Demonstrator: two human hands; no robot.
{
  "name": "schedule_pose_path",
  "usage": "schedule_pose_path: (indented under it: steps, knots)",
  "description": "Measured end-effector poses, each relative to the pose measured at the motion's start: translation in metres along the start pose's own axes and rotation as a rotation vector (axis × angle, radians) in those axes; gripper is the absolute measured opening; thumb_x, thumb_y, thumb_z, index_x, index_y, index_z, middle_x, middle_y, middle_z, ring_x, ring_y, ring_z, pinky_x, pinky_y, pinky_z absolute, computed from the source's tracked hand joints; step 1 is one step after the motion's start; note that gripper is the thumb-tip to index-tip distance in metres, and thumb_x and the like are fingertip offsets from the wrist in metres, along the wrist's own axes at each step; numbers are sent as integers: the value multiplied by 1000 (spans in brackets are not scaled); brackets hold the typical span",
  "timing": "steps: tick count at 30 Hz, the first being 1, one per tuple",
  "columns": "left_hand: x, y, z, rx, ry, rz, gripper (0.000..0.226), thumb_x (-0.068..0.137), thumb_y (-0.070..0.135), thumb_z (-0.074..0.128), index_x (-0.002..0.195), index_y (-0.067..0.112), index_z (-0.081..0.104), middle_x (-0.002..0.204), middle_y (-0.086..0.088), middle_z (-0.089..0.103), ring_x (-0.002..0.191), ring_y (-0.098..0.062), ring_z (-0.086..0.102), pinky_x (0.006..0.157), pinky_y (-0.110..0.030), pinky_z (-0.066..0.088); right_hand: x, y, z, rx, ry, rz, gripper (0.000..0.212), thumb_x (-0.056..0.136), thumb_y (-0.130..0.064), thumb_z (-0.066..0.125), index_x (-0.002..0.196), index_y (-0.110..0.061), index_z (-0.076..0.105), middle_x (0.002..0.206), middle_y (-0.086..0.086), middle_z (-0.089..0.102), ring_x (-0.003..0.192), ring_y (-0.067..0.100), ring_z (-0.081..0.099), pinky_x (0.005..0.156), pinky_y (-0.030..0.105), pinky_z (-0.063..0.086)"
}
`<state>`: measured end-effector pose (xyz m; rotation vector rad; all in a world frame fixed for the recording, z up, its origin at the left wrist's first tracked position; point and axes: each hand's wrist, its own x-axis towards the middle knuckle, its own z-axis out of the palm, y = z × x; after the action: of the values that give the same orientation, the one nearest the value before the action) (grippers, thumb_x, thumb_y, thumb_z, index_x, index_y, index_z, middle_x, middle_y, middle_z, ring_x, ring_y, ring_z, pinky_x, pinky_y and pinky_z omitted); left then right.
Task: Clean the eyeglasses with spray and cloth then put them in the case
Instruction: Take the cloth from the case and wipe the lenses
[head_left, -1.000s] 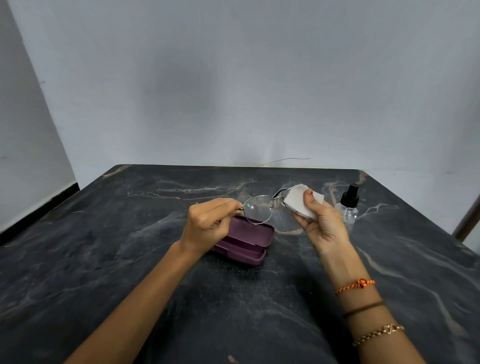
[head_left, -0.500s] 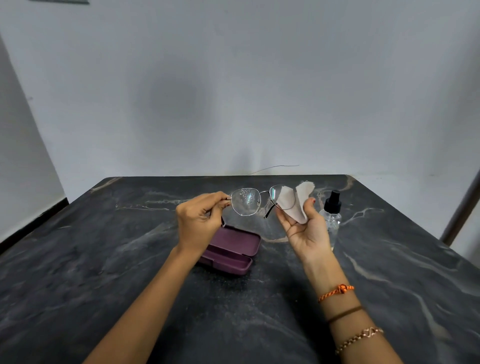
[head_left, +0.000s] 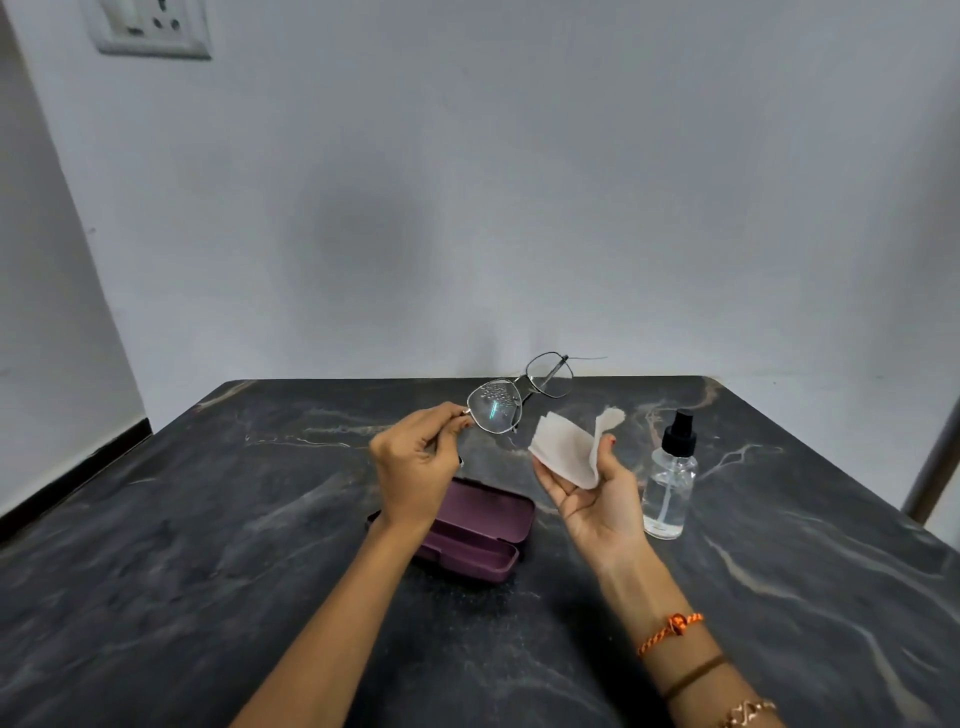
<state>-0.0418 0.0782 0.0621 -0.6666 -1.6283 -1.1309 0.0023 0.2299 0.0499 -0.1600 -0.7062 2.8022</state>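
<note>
My left hand (head_left: 415, 467) pinches the thin metal-framed eyeglasses (head_left: 514, 397) by the left end of the frame and holds them in the air above the table. The nearer lens carries droplets. My right hand (head_left: 597, 493) is palm up to the right of the glasses, with a white cloth (head_left: 569, 449) gripped between thumb and fingers. The cloth is apart from the lenses. An open purple case (head_left: 478, 535) lies on the table below and between my hands. A clear spray bottle (head_left: 670, 478) with a black nozzle stands upright just right of my right hand.
The dark marble table (head_left: 208, 571) ends at a white wall behind. A wall socket (head_left: 150, 26) sits high at the left. A post (head_left: 935, 452) stands off the table's right edge.
The cloth has come off the right lens and my right hand has drawn back to the right. My left hand has lifted the glasses higher and further from me.
</note>
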Motion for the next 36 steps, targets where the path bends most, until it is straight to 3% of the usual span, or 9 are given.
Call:
schedule_pose_path:
  steps: [3, 7, 12, 16, 21, 26, 32, 36]
  knots:
    - [-4, 3, 3, 3, -18, 27, 6, 67, -7, 67, 70, -5, 72, 60, -10, 70, 53, -12, 61, 49, -23, 49, -1, 9, 1, -46, -2, 15, 28, 95, -30, 40, 93, -6, 54, 66, 8, 74, 60, 22, 71, 56, 36, 59]
    - [-12, 2, 6, 41, -77, 108, 4, 66, -6, 71, 68, -3, 72, 60, -7, 70, 51, -11, 61, 51, -18, 49, -3, 15, 2, -39, -6, 38, 34, 95, -33, 39, 97, -3, 54, 89, 14, 69, 67, 23, 71, 60, 36, 59]
    - [-23, 4, 9, 49, -191, 179, 13, 62, -15, 75, 68, -4, 72, 64, -8, 71, 58, -13, 66, 57, -15, 51, -5, 16, 4, -17, 12, 30, 35, 96, -33, 38, 98, -2, 55, 85, 15, 70, 75, 26, 69, 59, 33, 59]
    - [-26, 8, 12, 64, -266, 239, 20, 58, -20, 76, 69, -3, 71, 65, -7, 71, 60, -14, 67, 64, -11, 48, -6, 13, 4, -22, -5, 13, 29, 96, -28, 40, 93, -3, 55, 67, 10, 73, 60, 20, 71, 54, 28, 59]
    - [-26, 13, 12, 82, -254, 249, 19, 59, -20, 74, 69, -5, 72, 65, -9, 71, 60, -16, 68, 69, -9, 45, -8, 14, 5, -105, -56, -5, 21, 93, -20, 45, 93, -3, 57, 89, 12, 64, 65, 13, 70, 60, 24, 59]
    - [-22, 13, 10, 70, -200, 241, 17, 67, -18, 63, 71, -5, 72, 67, -9, 72, 61, -16, 68, 70, -5, 45, -12, 15, 8, -189, -74, -6, 16, 90, -13, 49, 85, -5, 61, 64, 3, 73, 61, 11, 70, 54, 22, 57]
    - [-15, 13, 5, 83, -125, 209, 22, 67, -16, 54, 68, -4, 72, 64, -9, 71, 59, -13, 64, 59, -10, 45, -17, 19, 12, -265, -123, 55, 25, 71, -21, 59, 89, -4, 63, 70, 4, 75, 67, 12, 71, 62, 23, 59]
    - [-17, 13, 5, 49, -180, 234, 23, 71, -11, 49, 69, -5, 72, 65, -9, 71, 60, -14, 66, 59, -13, 48, -19, 15, 16, -130, -67, 82, 11, 85, -11, 54, 86, -3, 61, 65, 7, 74, 62, 15, 71, 59, 28, 59]
